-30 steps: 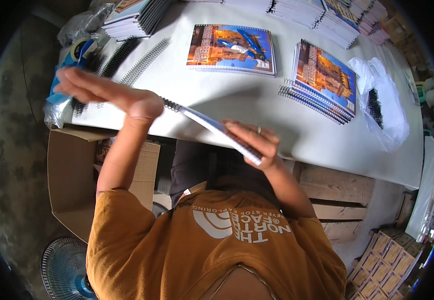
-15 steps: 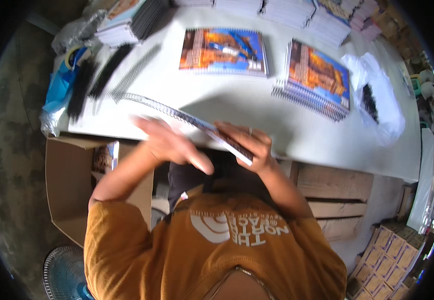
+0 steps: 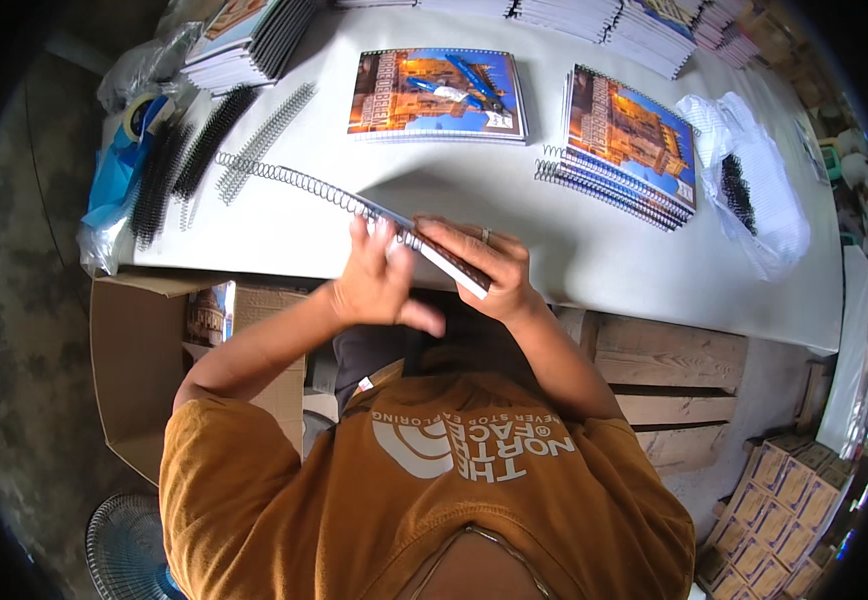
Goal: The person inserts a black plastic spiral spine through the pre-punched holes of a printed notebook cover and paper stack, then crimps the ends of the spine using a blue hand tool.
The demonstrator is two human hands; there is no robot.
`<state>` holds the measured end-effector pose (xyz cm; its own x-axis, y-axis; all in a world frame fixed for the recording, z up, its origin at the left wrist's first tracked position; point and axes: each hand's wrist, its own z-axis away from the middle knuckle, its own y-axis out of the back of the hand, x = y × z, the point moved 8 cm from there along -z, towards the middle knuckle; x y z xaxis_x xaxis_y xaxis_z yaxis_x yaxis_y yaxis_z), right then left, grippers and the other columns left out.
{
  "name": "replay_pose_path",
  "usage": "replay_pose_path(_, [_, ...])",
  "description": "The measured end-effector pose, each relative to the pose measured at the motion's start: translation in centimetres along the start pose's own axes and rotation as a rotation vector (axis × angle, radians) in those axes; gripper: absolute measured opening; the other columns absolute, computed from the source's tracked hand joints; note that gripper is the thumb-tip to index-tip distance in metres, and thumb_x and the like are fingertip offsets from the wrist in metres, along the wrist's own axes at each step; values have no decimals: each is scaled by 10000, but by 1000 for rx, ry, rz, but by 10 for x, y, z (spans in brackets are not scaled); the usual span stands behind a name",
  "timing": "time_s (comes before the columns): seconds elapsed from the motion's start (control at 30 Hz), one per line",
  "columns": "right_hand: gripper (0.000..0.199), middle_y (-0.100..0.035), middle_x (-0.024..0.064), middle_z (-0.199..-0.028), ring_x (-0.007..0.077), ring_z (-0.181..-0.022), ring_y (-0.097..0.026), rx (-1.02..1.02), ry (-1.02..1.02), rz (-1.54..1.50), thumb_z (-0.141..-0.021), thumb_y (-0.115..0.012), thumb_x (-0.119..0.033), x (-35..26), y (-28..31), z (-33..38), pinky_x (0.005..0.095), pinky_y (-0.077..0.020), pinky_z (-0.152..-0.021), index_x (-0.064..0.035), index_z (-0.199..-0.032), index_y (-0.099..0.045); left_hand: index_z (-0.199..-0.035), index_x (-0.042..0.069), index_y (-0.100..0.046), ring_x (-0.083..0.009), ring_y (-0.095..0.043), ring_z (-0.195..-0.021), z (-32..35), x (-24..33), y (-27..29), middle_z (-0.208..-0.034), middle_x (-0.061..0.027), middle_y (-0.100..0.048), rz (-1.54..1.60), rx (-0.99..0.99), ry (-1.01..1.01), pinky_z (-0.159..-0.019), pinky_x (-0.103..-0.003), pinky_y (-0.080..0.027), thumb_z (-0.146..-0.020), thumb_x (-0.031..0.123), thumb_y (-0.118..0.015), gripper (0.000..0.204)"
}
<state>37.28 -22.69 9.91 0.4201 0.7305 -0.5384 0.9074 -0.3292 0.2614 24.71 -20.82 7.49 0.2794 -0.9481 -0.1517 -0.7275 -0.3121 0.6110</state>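
My right hand [image 3: 489,262] grips a notebook [image 3: 454,268], held tilted with its edge toward me above the table's front edge. From the notebook's far end a long spiral binding coil [image 3: 299,183] runs out to the left, partly threaded along the spine. My left hand [image 3: 379,280] is at the coil where it enters the notebook, its fingers apart, the fingertips smeared by motion. Beyond lie more black coils [image 3: 212,140] and a clear-looking grey coil bundle [image 3: 266,140]. A notebook stack with blue tools [image 3: 454,85] on top is ahead; another spiral notebook stack [image 3: 629,150] is to its right.
A white bag [image 3: 769,220] with black coils lies at the right. Tape and blue plastic [image 3: 119,180] sit on the left edge. Page stacks [image 3: 644,40] line the back. Below left are an open cardboard box [image 3: 139,370] and a fan [image 3: 129,550]; wooden slats [image 3: 664,360] are below right.
My left hand has moved up and right, from beside the coil to the spine of the notebook. The right hand and notebook have shifted slightly left.
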Motion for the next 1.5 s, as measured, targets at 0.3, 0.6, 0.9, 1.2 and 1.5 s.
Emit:
replay_pose_path(0.3, [421, -636, 118, -1046, 258, -890, -643, 36, -132, -36, -701, -652, -16, 13, -5, 8, 338, -531, -756, -36, -1117, -587, -1356, -40, -160, -465, -201, -1267, -6, 12, -9, -1378, -274, -202, 65, -11, -52, -1015, -584, -66, -738, 769, -345, 1035])
replay_pose_path(0.6, [434, -626, 102, -1078, 266, -892, -640, -7, -167, -68, -695, -670, -64, 13, -10, 5, 346, -536, -717, -41, -1119, -581, -1401, 165, -235, -433, -174, -1292, -8, 23, -12, -1421, -191, -231, 172, -15, 54, -986, -638, -69, -731, 772, -343, 911])
replay_pose_path(0.9, [407, -600, 159, -1124, 283, -963, -620, 39, -205, -76, -758, -651, -68, 12, -1, -4, 333, -505, -812, -12, -1151, -562, -1371, -96, 15, -405, -9, -1343, -14, 32, -22, -1405, -334, 115, 165, -176, 34, -1072, -485, -2, -720, 761, -415, 1159])
replay_pose_path(1.2, [385, -606, 99, -950, 220, -913, -571, -138, -93, 364, -840, -540, -351, -41, 59, -71, 332, -361, -796, -57, -1079, -607, -1053, -62, -586, -157, -611, -831, -82, -44, 38, -895, -138, -652, 849, 83, 1071, -772, -261, -478, -891, 110, -530, 243])
replay_pose_path(1.5, [136, -634, 30, -780, 54, -727, -585, -47, -815, -329, -758, -667, 39, 38, 44, -31, 205, -482, -663, 24, -873, -597, -920, 2, -626, -32, -492, -624, -67, -61, -40, -682, 30, -554, 1428, -111, 1230, -567, -181, -396, -789, -10, -609, 132])
